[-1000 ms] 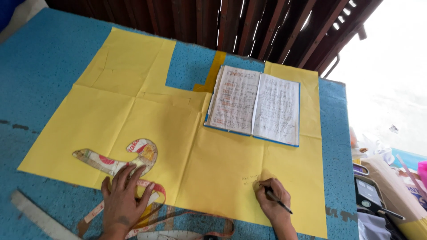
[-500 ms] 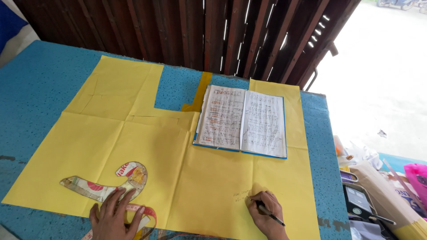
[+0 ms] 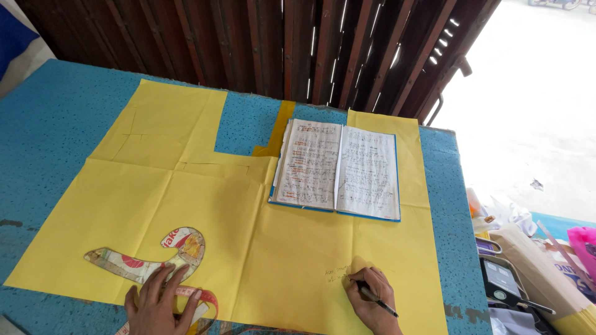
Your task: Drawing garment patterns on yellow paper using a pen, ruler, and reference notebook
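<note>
Change: since the earlier pictures the view has tipped upward, so more of the slatted wall shows and both hands now sit at the very bottom edge; the hands keep their places on the sheet.
Right hand: the right hand (image 3: 371,298) rests on the lower right part of the yellow paper (image 3: 205,205), fingers curled tight around a black pen (image 3: 377,300).
Pen: its tip touches the sheet just beside a few faint handwritten lines (image 3: 338,275); the barrel slants down to the right, past the knuckles.
Left hand: the left hand (image 3: 155,304) lies flat, palm down, fingers spread and holding nothing, pressing on the lower end of a curved template.
Template: the curved template (image 3: 146,260), cut from printed card in red, white and tan, lies flat on the lower left of the yellow paper, its hooked end pointing up and to the right.
Tape: a measuring tape (image 3: 202,298) curls just beside the left hand, partly under it.
Paper: the large yellow sheet is creased into squares, has a rectangular notch cut from its top edge, and covers most of the blue table (image 3: 56,118).
Notebook: an open notebook (image 3: 337,169) with a blue cover and written pages lies on the upper right of the sheet, well apart from both hands.
Surroundings: a dark wooden slatted wall (image 3: 279,43) stands behind the table; bags and oddments (image 3: 528,260) sit off its right edge.
</note>
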